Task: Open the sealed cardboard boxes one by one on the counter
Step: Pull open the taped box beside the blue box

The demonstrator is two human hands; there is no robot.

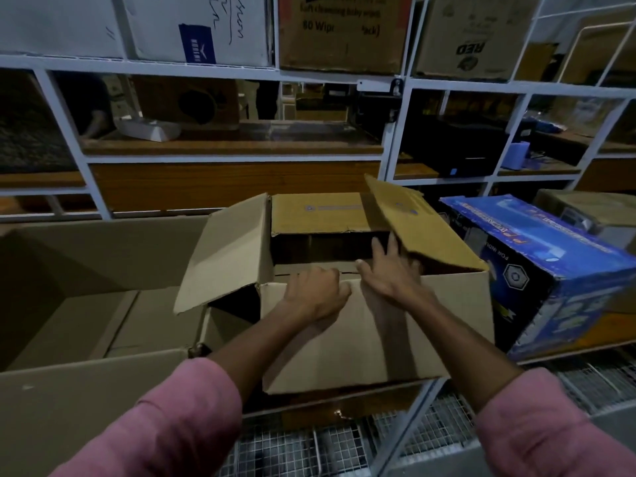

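Note:
A brown cardboard box stands on the counter right in front of me, its top partly open. The left flap is raised, the far flap stands up, and the right flap tilts upward. My left hand curls over the top edge of the near flap. My right hand has its fingers spread, resting at the near edge and reaching under the right flap. The box's inside is dark, and I cannot see any contents.
A large open cardboard box sits to the left, touching the middle one. A blue printed box lies at the right. White metal shelving holding cartons rises behind. Wire mesh lies below the counter edge.

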